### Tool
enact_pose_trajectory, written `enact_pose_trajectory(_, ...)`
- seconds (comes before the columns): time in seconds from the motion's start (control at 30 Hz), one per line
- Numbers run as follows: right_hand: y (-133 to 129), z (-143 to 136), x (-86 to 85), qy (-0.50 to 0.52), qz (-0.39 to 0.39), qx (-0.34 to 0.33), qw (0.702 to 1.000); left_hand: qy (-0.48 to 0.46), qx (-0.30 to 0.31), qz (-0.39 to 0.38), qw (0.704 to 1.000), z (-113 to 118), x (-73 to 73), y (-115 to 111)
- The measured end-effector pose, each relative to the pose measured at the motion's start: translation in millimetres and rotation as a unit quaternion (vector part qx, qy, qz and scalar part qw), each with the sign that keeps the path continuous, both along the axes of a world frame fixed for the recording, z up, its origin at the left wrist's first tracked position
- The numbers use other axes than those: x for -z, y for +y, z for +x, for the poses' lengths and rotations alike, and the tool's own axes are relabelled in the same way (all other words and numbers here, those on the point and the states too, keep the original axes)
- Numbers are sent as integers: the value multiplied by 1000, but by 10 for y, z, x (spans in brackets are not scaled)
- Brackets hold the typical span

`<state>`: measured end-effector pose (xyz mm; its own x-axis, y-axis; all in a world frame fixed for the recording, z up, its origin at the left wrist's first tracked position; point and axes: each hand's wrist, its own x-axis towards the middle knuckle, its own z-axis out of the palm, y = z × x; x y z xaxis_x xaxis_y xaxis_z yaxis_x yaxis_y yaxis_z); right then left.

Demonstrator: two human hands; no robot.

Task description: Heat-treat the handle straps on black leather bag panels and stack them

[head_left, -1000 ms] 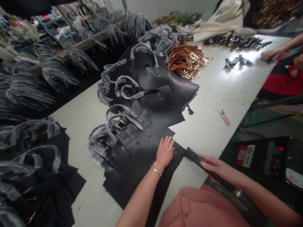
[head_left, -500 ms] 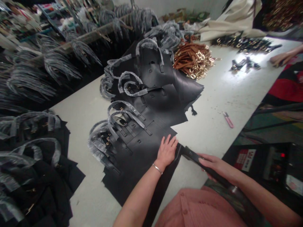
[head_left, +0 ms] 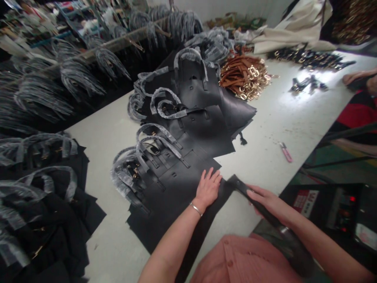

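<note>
Black bag panel on the tabletop, under an open left hand.
At the panel's right edge, the right hand grips a black tubular tool, tip contact unclear. The step looks like working that edge; the next move calls for a flat panel and a steady tip. Pink snips lie beyond the panel's right side.

The bag panels and hand tool are plain black, the wrapped handles cloudy grey, the tabletop off-white, the straps rust-brown, the clasps gold, the shirt dusty pink.
</note>
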<state>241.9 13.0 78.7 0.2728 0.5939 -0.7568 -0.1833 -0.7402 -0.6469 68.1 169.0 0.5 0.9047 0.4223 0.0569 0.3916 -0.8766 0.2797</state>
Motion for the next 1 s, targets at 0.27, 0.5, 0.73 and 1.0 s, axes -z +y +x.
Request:
enact_pose_trajectory(0.27, -123, 41, -30, 52, -29, -39, 997, -13, -15, -6, 1000, -8, 14, -20)
enact_pose_trajectory(0.5, 155, 57, -41, -53, 31, 45, 997, -20, -24, -19, 999, -25, -41, 131)
enact_pose_trajectory(0.73, 57, 41, -90, -50, 26, 37, 998, 63, -420, 69, 903, -402, -220, 944)
enact_pose_trajectory(1.0, 395, -93, -152, -38, 29, -35, 998, 118, -374, 55, 918, -476, -244, 929)
